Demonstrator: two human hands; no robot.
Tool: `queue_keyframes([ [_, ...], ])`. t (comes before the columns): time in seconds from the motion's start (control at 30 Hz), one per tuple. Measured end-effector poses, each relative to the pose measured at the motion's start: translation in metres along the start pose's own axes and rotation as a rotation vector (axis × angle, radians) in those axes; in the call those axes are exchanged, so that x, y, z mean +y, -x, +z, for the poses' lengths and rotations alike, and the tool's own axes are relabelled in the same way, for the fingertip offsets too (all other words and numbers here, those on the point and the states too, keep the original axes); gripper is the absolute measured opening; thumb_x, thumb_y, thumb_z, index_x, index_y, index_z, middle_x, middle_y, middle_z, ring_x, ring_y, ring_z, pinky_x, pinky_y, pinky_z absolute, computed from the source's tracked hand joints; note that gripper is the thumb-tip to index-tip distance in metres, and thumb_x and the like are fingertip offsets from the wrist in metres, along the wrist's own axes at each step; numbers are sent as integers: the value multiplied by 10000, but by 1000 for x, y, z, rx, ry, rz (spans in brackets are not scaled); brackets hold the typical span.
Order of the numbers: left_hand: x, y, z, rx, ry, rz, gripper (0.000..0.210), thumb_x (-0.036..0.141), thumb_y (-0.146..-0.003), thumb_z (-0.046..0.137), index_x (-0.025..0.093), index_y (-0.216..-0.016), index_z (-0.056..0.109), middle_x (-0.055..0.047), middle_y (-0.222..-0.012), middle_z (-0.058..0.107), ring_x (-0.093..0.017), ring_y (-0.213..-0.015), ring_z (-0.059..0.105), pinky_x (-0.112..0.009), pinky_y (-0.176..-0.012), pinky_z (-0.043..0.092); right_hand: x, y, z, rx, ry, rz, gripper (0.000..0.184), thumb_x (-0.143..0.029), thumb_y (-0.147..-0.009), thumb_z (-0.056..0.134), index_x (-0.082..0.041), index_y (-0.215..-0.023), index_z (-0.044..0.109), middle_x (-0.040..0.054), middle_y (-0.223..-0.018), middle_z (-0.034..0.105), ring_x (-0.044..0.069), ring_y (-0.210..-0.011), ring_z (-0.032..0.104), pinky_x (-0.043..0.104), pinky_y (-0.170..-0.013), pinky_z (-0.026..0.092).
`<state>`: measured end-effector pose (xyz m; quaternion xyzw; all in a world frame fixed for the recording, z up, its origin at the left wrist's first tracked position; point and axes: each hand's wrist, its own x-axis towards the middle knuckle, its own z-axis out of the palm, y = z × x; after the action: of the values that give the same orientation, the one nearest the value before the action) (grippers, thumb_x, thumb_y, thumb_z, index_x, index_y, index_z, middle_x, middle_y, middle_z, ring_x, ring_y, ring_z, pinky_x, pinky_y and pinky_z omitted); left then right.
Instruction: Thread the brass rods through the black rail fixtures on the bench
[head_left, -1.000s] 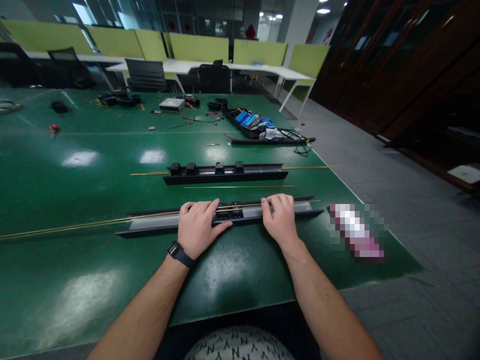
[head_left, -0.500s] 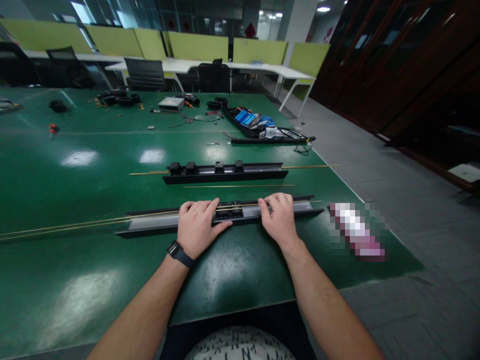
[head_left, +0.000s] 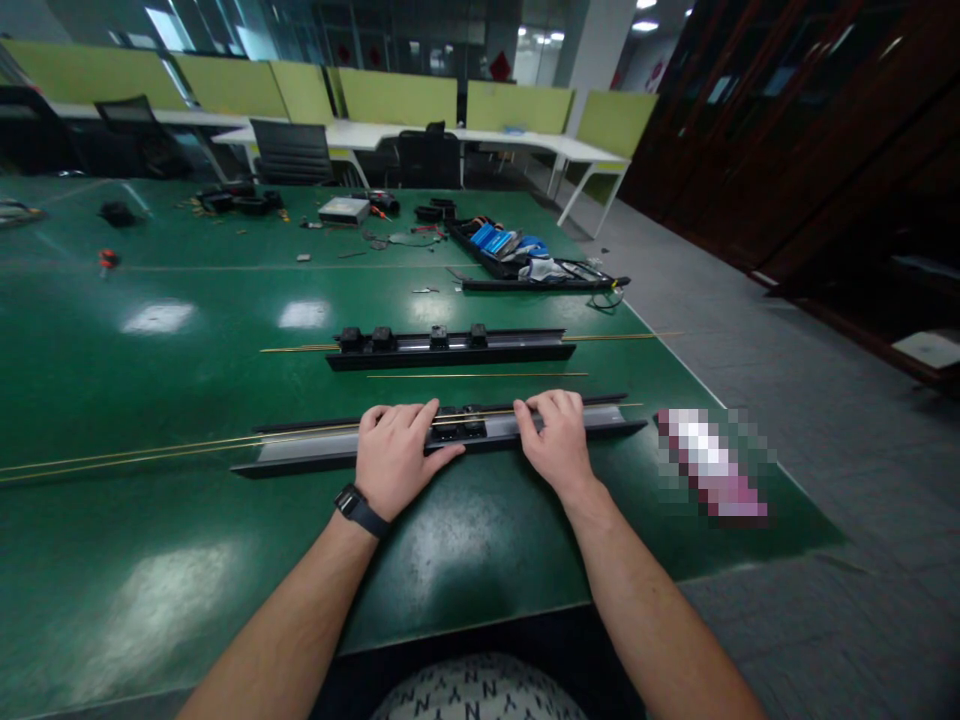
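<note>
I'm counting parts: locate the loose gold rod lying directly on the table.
The gold rod lies mid-picture in the head view, beyond the left hand and right hand, between the far black rail and near black rail.

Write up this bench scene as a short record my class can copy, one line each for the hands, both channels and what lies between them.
Left hand: wearing a smartwatch, the left hand lies across the near channel; exact grip hidden
Right hand: the right hand is over the same channel, further right; exact grip hidden
Near channel: black blocks between the hands; gold-coloured rods extend past its left end
Far channel: the far channel carries four black blocks
Between channels: one thin loose rod
</note>
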<state>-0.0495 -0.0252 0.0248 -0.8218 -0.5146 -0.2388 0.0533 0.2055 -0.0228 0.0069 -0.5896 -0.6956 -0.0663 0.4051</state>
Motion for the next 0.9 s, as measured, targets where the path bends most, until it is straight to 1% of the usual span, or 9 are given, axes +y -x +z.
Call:
queue_keyframes([
  [0.23,0,1,0,-1,3,3,638,634,-884,669,180,-1331,639,-148,-1207,742,-326,-1114,667,-500,-991,374,2,0,-2,13,12,31,234,-363,-998,556,-222,-835,647,88,-901,621,263,-971,508,445,-902,450],
  [0.43,-1,1,2,-10,9,-15,634,641,-880,668,207,-1341,638,-151,-1224,739,-331,-1129,660,-505,-1001,368,-2,1,-1,-11,-22,8,213,-373,-1004,554,-225,-897,664,84,-935,644,255,-983,522,445,-929,445],
  [0.6,0,0,0,-7,6,-8,640,644,-876,671,193,-1329,643,-150,-1210,744,-332,-1114,666,-501,-990,374,-2,0,-1,-29,-11,9,235,-389,-996,568,-226,-861,668,88,-921,630,260,-976,509,443,-909,452],
  [0.77,0,0,0,-6,10,-7,631,639,-875,676,195,-1322,647,-149,-1217,742,-333,-1121,665,-506,-995,374,1,-1,-3,1,8,29,249,-369,-999,557,-223,-818,646,84,-882,613,258,-950,504,440,-895,454],
  [0.9,-1,0,2,-5,14,-8,632,642,-872,674,209,-1331,645,-152,-1229,738,-337,-1126,664,-507,-997,375,1,-1,-2,19,-1,36,222,-362,-989,569,-226,-832,645,77,-873,617,253,-949,511,433,-902,448],
])
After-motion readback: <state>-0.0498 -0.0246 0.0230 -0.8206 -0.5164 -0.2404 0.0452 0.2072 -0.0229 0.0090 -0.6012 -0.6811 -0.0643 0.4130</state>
